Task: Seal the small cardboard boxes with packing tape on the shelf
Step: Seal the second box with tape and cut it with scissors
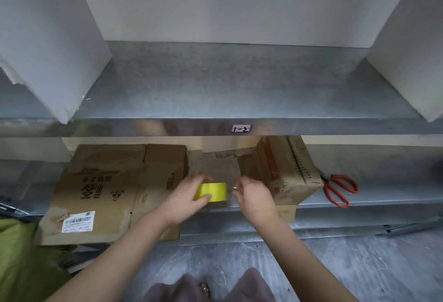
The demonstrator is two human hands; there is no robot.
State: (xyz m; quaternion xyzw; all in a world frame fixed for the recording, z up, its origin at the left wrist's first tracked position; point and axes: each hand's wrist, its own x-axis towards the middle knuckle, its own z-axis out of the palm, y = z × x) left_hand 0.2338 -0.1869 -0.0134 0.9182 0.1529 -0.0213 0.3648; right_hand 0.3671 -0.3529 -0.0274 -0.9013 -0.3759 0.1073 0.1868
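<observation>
My left hand grips a yellow roll of packing tape in front of the lower shelf. My right hand is just right of the roll, fingertips pinched at its edge, seemingly on the tape's loose end. Behind my hands lies a flat piece of cardboard. A small cardboard box with red print stands to the right, tilted, on the lower shelf. A flattened cardboard box with a barcode label lies to the left.
Red-handled scissors lie on the lower shelf right of the small box. The upper metal shelf carries white blocks at the left and at the right. A green cloth is at the lower left.
</observation>
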